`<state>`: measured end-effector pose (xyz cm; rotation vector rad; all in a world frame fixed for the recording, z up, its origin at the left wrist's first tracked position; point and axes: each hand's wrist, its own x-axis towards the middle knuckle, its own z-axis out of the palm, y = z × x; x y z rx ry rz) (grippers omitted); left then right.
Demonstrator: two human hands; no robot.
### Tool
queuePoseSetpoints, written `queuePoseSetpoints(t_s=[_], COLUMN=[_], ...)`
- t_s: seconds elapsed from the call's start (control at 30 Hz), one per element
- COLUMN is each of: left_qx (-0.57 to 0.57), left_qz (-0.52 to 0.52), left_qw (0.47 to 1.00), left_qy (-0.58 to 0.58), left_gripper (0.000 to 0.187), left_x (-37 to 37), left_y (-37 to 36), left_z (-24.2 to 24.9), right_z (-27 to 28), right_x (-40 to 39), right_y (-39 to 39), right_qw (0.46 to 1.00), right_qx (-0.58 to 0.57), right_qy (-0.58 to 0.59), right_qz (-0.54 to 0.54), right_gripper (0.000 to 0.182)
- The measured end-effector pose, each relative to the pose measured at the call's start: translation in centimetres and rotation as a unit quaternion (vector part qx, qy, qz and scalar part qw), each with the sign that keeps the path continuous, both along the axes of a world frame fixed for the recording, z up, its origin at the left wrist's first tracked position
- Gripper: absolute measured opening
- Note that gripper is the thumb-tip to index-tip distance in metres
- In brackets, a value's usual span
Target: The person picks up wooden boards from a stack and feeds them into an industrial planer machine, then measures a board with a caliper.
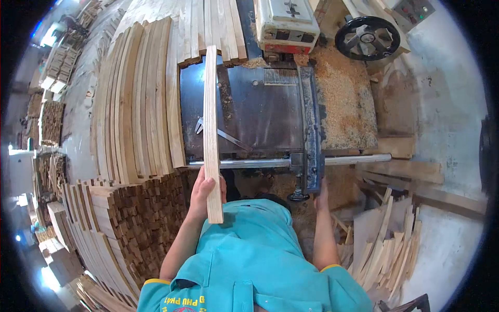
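My left hand [201,193] is closed around the near end of a long pale wooden strip [210,119]. The strip points away from my body, over the metal saw table [265,114]. Beneath it, on the table, lies a caliper [223,136], partly covered by the strip. My right hand [322,195] is at the near end of the dark metal rip fence [312,130], on its right side. Its fingers are mostly hidden there, so their grip does not show. A metal guide rail [254,163] runs across the table's front, under the strip.
Long wooden strips [140,99] lie side by side at left, above a tall stack [150,229]. A machine housing [287,26] and black handwheel [367,38] stand at the back. Sawdust [345,99] covers the right side; offcuts [390,249] lean at lower right.
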<state>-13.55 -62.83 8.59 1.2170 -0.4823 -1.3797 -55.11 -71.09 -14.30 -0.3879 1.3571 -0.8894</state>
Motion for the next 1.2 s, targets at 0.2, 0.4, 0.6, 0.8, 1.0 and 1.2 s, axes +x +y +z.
queuePoseSetpoints(t_s=[0.2, 0.4, 0.6, 0.8, 1.0, 1.2], left_qx=[0.02, 0.036, 0.055, 0.064, 0.112, 0.14], left_qz=[0.015, 0.009, -0.003, -0.008, 0.001, -0.038], left_qw=[1.0, 0.999, 0.998, 0.997, 0.992, 0.989], left_qy=[-0.015, -0.039, -0.044, -0.036, -0.05, -0.027], left_gripper=[0.064, 0.069, 0.069, 0.067, 0.088, 0.08], left_x=[-4.6, -7.1, -8.8, -10.4, -11.3, -9.9], left_y=[3.2, 3.9, 4.2, 5.0, 5.9, 7.7], left_z=[1.6, 2.6, 3.6, 3.0, 2.0, -0.9], right_z=[-18.1, -14.5, -12.9, -1.9, 2.8, 4.7], right_x=[-6.1, -5.8, -6.7, -6.2, -4.9, -6.0], right_y=[4.4, 1.2, -1.6, -3.6, -2.7, -3.6], right_qw=[0.912, 0.872, 0.816, 0.585, 0.834, 0.915], right_qx=[-0.287, -0.288, -0.275, -0.299, -0.377, -0.327], right_qy=[0.209, 0.263, 0.309, 0.515, 0.358, -0.232], right_qz=[0.207, 0.294, 0.403, 0.551, 0.186, -0.043], right_gripper=[0.04, 0.034, 0.029, 0.02, 0.03, 0.035])
